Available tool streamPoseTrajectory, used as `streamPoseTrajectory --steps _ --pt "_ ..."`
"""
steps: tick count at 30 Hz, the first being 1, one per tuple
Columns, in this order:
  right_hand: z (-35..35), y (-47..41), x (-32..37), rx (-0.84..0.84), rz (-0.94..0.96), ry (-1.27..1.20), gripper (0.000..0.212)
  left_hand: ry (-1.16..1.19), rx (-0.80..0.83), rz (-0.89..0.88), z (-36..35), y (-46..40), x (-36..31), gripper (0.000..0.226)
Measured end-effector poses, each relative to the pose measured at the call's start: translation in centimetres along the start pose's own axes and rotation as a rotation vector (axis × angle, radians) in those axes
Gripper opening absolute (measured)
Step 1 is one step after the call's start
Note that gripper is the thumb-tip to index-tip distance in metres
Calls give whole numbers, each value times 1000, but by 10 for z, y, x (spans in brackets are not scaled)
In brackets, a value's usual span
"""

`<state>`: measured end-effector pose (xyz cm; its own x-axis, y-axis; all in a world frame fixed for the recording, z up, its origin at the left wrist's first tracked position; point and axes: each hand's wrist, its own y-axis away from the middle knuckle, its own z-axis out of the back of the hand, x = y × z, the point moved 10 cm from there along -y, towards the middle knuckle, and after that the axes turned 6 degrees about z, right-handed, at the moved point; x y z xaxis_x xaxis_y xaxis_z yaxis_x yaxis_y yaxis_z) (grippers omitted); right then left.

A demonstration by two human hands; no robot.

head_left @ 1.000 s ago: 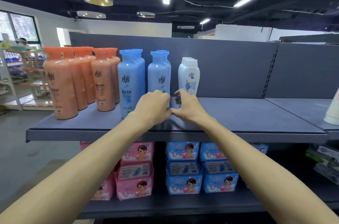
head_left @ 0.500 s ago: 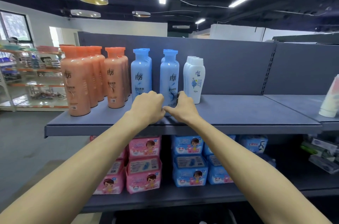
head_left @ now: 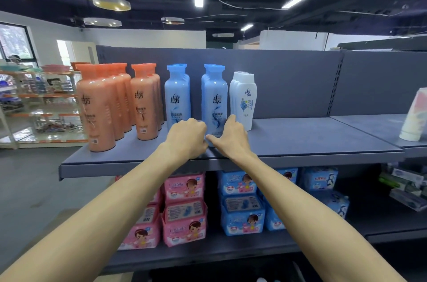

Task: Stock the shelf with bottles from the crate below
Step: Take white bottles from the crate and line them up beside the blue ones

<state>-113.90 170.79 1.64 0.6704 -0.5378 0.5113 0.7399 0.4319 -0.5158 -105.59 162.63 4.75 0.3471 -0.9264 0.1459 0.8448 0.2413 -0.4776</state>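
On the upper grey shelf [head_left: 300,141], at centre: front blue bottle [head_left: 215,106] of the right-hand blue row, upright, base near the shelf's front half. Left hand [head_left: 187,137] at its 8 o'clock, fingers curled, knuckles up, against the bottle's lower left side; whether actually grasping or only pressing, cannot tell. Right hand [head_left: 231,135] at its 4 o'clock, thumb pointing left across the bottle's foot, index finger raised along its right flank, a loose grip around the base. Thumb tip touching the left hand's knuckles.

At 9 o'clock of that bottle, a second blue row [head_left: 177,97], then orange bottles [head_left: 99,106] in rows running to the shelf's left end. At 3 o'clock, just beside, white bottles [head_left: 246,99] in a short file. Far right at shelf edge, a pale container [head_left: 414,117], blurred.

Below the shelf: pink packs [head_left: 183,210] at 7 o'clock, blue packs [head_left: 241,207] at 5 o'clock, stacked on the lower shelf.
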Motion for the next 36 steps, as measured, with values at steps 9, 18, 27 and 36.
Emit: streamPoseTrajectory --steps 9,18,27,36 --pt "8 3 -10 97 7 69 66 -35 -2 -9 -1 3 -5 23" --pt "51 62 -29 110 198 120 53 85 -167 -68 14 53 -22 24" --pt "29 125 -62 205 277 180 48 157 -62 -168 -39 92 -87 22" --pt "-46 215 -170 484 95 255 41 225 238 -154 -163 160 -149 21"
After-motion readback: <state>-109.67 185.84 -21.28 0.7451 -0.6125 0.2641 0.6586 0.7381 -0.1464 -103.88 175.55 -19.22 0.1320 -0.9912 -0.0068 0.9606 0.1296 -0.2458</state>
